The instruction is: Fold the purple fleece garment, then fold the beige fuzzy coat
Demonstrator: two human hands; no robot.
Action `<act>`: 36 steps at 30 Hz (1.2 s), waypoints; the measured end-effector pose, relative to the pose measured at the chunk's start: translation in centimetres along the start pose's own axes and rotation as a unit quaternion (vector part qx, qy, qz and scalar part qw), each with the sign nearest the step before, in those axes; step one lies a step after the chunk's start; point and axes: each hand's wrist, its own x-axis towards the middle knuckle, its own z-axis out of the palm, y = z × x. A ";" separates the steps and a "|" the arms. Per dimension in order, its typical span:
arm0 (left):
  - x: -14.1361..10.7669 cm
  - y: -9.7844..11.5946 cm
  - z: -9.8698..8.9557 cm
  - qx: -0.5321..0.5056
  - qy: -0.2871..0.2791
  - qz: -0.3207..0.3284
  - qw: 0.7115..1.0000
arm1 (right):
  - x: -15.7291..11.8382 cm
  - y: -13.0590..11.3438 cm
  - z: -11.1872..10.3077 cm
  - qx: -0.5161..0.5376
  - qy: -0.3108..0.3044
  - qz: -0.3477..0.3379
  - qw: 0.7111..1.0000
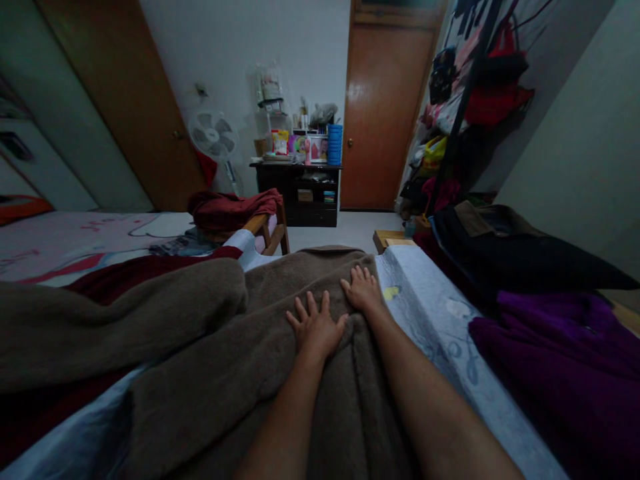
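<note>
A brown fleecy coat is spread over the bed, with one sleeve stretched out to the left. My left hand lies flat on the coat with its fingers spread. A little farther forward and to the right, my right hand presses on the coat near its right edge, fingers apart. Neither hand grips anything. Part of the coat is hidden under my forearms.
Folded purple clothing and dark folded garments are stacked on the right. A dark red folded cloth lies by a wooden bed frame. Beyond stand a black cabinet, a fan and a brown door.
</note>
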 end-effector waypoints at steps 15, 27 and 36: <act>0.1 0.2 0.3 0.005 0.010 0.029 1.000 | 3.2 0.2 0.5 -0.008 0.039 0.007 0.999; 1.1 0.7 0.6 -0.011 0.003 0.138 0.990 | 3.6 0.2 -0.3 0.117 0.108 -0.160 0.974; 1.1 0.9 0.3 0.004 -0.046 0.048 0.998 | 2.2 -1.4 -0.7 0.043 -0.015 -0.201 0.978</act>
